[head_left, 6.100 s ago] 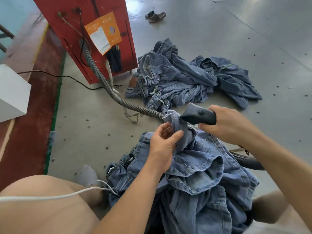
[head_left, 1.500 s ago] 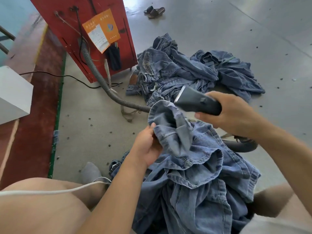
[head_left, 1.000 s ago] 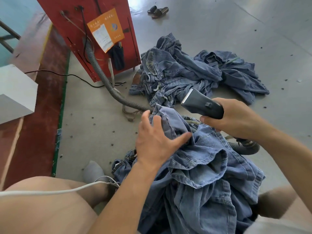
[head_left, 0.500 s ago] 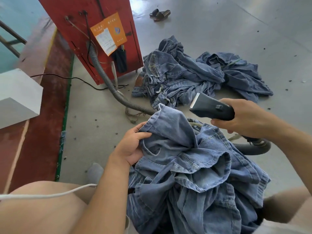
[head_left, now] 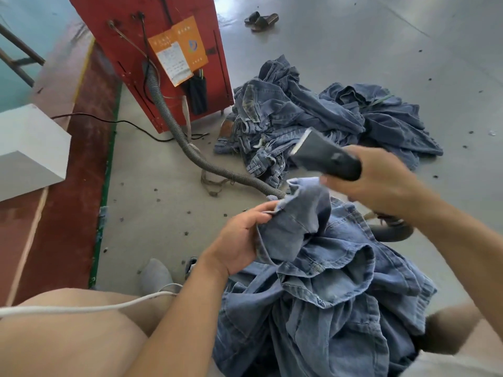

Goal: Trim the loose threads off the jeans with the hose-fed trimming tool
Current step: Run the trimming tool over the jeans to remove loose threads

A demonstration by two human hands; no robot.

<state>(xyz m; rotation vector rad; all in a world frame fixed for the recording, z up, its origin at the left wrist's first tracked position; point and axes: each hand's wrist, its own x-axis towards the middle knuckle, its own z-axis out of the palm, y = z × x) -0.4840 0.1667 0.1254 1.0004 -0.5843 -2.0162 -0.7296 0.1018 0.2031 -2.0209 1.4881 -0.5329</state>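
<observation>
A bunched pair of jeans (head_left: pixel 326 289) is heaped across the person's lap, at the near edge of the grey floor (head_left: pixel 353 50). A raised fold of the denim is pinched between thumb and curled fingers of the left hand (head_left: pixel 242 240). The dark trimming tool (head_left: pixel 324 156) is gripped by the right hand (head_left: pixel 381 183), whose fingers are wrapped round its handle, with the pale cutting edge held above the fold and apart from it. A ribbed grey hose (head_left: pixel 174 129) is run from the red cabinet (head_left: pixel 152 39) across the floor toward the jeans. A pile of other jeans (head_left: pixel 313 118) is spread further out on the floor, beside the cabinet.
</observation>
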